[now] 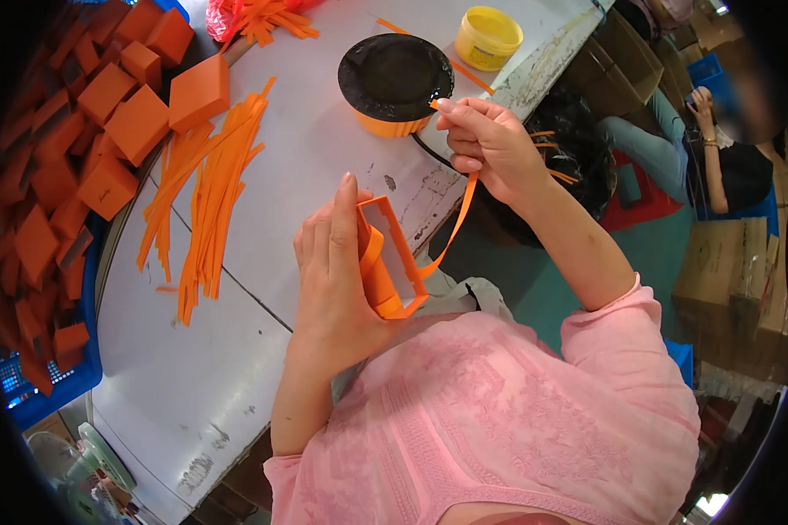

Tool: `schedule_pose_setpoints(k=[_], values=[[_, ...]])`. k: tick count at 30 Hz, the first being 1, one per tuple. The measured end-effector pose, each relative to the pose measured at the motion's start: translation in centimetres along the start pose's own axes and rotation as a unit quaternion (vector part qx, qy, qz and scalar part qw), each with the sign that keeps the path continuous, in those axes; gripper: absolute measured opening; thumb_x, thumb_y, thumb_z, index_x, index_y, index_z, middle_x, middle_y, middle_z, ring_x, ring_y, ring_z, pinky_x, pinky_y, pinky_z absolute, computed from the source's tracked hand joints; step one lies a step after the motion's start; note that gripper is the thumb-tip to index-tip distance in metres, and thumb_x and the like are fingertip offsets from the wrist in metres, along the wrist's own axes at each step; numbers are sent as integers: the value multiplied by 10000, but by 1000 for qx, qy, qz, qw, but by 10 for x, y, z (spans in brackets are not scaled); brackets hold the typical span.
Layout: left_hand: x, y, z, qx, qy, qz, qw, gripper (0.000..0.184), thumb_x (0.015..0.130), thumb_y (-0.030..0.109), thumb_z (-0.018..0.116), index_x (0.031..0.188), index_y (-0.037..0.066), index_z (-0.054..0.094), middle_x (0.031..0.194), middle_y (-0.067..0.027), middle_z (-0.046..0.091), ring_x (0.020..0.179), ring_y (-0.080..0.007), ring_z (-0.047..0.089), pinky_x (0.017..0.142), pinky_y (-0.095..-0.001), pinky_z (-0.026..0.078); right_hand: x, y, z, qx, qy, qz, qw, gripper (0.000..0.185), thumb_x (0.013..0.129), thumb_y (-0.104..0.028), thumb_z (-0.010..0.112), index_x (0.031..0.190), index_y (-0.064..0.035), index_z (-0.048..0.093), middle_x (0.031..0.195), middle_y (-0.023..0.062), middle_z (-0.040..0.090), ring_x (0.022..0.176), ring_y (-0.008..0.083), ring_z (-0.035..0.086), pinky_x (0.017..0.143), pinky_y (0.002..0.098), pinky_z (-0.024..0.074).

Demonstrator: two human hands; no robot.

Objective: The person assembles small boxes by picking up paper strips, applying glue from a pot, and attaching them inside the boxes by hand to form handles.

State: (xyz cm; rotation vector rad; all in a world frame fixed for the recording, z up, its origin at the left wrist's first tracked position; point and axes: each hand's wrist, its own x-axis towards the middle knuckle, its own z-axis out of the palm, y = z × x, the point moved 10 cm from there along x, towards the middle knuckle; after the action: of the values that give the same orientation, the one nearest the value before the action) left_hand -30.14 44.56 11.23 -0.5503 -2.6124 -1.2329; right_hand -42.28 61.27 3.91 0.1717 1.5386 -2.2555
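My left hand (331,267) is wrapped round a small open orange box (397,249), its hollow side facing up and to the right. From the box's lower right corner an orange ribbon (464,214) curves up to my right hand (492,144). The fingers of that hand are pinched on the ribbon, and its short orange end sticks out past the fingertips. This end is right by the rim of a round black dish (392,77) with a glossy, wet-looking surface. Orange ridged sides show beneath the dish.
Loose orange strips (214,206) lie on the white table (311,131). Many orange boxes (136,122) fill a blue basket (87,376) at left. A yellow tub (488,39) stands behind the dish. Black cord runs off the table edge. Another person (727,162) sits at right, near cardboard cartons (722,262).
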Motion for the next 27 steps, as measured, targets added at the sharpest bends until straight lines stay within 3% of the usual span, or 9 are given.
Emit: schedule_pose_setpoints(k=[2,4,12,13,16,18,19,27], values=[[1,-3,2,-5,-8,-8,1000,1189,587,160,902,1537,-23,211,1336,-165,505,1195,-343,494,1053,-472,321,3,2,0,-20,10,-2,1000,258,981,-246,649,797,-82,573,621,-88,321,532,19,280,476,202,276],[1,-4,2,-3,-2,0,1000,1253,526,80,897,1564,37,196,1335,-136,492,1147,-329,486,1003,-427,406,5,2,0,-38,22,-4,999,268,965,-252,664,779,-92,557,609,-88,326,523,25,285,478,216,293],[-5,-8,-5,-20,12,-9,1000,1258,546,62,904,1572,42,176,1361,-142,449,1185,-313,485,999,-401,427,-14,1,-14,-76,94,-19,992,287,920,-230,667,713,-128,496,632,-75,359,522,50,319,587,276,452],[-7,-9,-9,-25,26,-5,999,1263,549,62,907,1575,47,170,1363,-146,448,1189,-314,488,997,-396,429,-21,-2,-6,-70,40,-27,996,256,947,-198,639,732,-108,535,661,-64,422,565,43,386,673,300,522],[-11,-9,-17,-36,34,4,999,1268,554,58,909,1579,60,161,1370,-149,453,1189,-315,496,992,-396,437,-47,-7,45,-187,-144,-74,969,209,1007,-131,578,828,-26,609,798,-4,558,760,59,565,837,316,557],[-12,-7,-20,-26,41,7,999,1215,575,93,895,1561,26,187,1343,-148,493,1163,-322,512,998,-425,394,-61,-4,75,-212,-226,-78,948,280,988,-209,646,790,-13,618,755,-38,596,750,23,545,682,211,457],[-12,-2,-23,-20,51,26,998,1167,597,128,880,1544,-9,214,1316,-147,532,1138,-329,529,1004,-455,352,-65,-2,85,-218,-231,-73,945,300,986,-221,651,773,-14,602,735,-39,580,717,17,516,629,207,428],[-17,11,-26,29,43,38,998,1151,589,113,864,1543,-10,232,1327,-148,535,1177,-336,522,1019,-467,352,-67,7,103,-302,-246,-86,917,281,947,-193,657,746,-12,579,629,-49,470,594,33,396,516,239,331]])
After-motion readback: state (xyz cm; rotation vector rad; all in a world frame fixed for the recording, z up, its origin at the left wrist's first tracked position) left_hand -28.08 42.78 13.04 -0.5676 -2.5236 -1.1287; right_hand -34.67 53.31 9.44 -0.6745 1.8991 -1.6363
